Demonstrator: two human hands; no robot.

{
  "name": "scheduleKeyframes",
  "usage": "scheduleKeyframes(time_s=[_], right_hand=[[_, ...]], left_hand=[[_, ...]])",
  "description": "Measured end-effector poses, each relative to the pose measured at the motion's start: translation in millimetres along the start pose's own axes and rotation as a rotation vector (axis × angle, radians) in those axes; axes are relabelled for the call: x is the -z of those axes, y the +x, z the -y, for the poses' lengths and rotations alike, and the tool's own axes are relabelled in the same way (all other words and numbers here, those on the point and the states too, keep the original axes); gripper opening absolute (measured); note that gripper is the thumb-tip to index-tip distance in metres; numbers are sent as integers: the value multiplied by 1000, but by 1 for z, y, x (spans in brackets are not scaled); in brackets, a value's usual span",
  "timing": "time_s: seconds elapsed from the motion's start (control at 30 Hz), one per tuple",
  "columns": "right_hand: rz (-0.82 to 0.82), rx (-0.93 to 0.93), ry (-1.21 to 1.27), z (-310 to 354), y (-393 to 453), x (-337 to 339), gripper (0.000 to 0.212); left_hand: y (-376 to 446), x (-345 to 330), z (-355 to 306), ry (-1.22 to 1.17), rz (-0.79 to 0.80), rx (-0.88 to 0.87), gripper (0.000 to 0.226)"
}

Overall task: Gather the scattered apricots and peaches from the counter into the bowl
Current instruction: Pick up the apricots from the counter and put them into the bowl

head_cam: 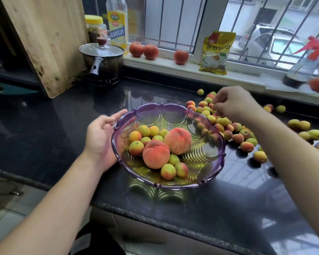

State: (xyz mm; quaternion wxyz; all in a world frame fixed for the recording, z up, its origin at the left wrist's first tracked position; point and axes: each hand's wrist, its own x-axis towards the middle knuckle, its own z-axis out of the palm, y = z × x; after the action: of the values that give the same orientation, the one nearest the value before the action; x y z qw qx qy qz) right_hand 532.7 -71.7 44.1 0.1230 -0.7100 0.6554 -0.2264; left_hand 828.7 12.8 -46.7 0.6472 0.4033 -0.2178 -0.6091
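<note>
Left hand [101, 137], fingers spread wide, is cupping the left rim of the purple bowl [215, 163] at frame centre. Two peaches [177, 138] and several apricots [136, 148] are sitting inside. Right hand [232, 104] is hovering, fingers bunched, over the scattered apricots [247, 146], centre-right; grip unclear.

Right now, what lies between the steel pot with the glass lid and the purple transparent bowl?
Only bare black counter, in the head view, between the steel pot and the purple transparent bowl.

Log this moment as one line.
left hand steadies bowl rim | right hand over apricots on counter | two peaches in bowl
</note>
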Motion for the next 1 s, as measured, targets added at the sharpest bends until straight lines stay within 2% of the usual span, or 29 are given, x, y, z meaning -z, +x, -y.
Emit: scheduleKeyframes(time_s=[0.07, 0.2, 0.27, 0.4, 0.53, 0.67, 0.77, 0.8, 0.87, 0.93, 1.0], right_hand=[[-3, -24, -112, -20, 31, -27, 15], [-39, 38, -264, -36, 86, -60, 28], [-30, 101, -344, -34, 117, -69, 36], [112, 98, -571, -26, 174, -87, 51], [202, 9, -710, -31, 206, -101, 36], [103, 59, -683, -32, 213, -98, 29], [7, 113, -468, -23, 206, -88, 24], [-11, 119, -318, -16, 199, -81, 23], [8, 108, 137, 3, 173, -60, 21], [104, 140, 666, 18, 123, -28, 18], [302, 231, 1003, 22, 67, -1, 20]], left_hand=[[15, 0, -6, 60, -37, -38, 46], [46, -6, -3, 203, -230, -235, 28], [53, -6, 0, 296, -246, -260, 28], [54, -7, 1, 243, -244, -258, 30], [53, -9, 3, 291, -234, -294, 25], [52, -9, 2, 281, -229, -289, 23], [53, -9, 2, 293, -225, -295, 22], [53, -9, 2, 286, -223, -293, 23], [52, -7, 3, 277, -216, -297, 25], [50, -5, 3, 279, -194, -308, 26], [50, -2, 5, 252, -183, -309, 30]])
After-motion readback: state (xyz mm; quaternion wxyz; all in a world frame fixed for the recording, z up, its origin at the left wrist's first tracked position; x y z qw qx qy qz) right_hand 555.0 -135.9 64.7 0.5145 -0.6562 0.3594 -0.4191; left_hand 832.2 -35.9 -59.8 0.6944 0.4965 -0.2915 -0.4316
